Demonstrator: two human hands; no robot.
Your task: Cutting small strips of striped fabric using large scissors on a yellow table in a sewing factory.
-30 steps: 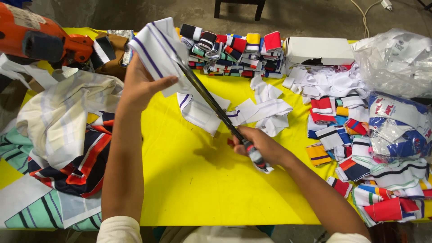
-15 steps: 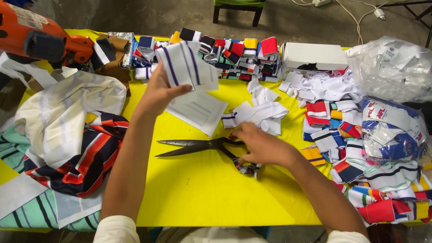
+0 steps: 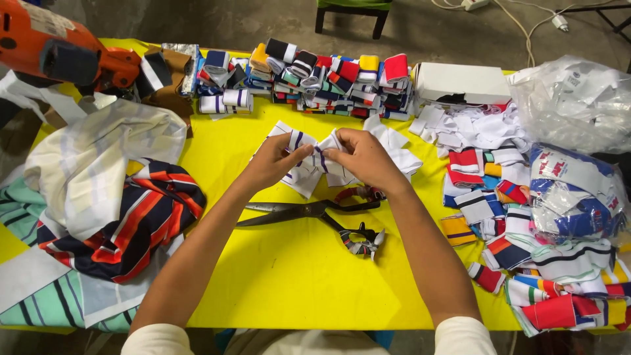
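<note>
Both hands met just above frame centre over the yellow table (image 3: 289,276). Left hand (image 3: 273,161) and right hand (image 3: 361,154) each pinched the same white fabric piece with dark purple stripes (image 3: 303,172), fingertips closed on its upper edge, thumbs nearly touching. The piece lay partly on the table beneath the hands, bunched where gripped.

Directly below the hands, a pair of large black scissors (image 3: 309,213) rested flat on the table, released, blades shut and pointing toward frame left, handles wrapped in cloth at lower right of centre. Not touched by either hand.

More white cut pieces (image 3: 397,148) lay just right of the held one.

Upper centre: a row of rolled and folded striped fabric strips (image 3: 328,79) in red, yellow, black and blue. Upper right: a white cardboard box (image 3: 463,82), and beside it a clear plastic bag of white pieces (image 3: 575,102).

Right edge: a heap of striped knit trims (image 3: 526,217), some in plastic wrap.

Left side: a pile of larger striped cloth (image 3: 118,217), white, navy, red and green. Upper left corner: an orange power tool (image 3: 59,52).
</note>
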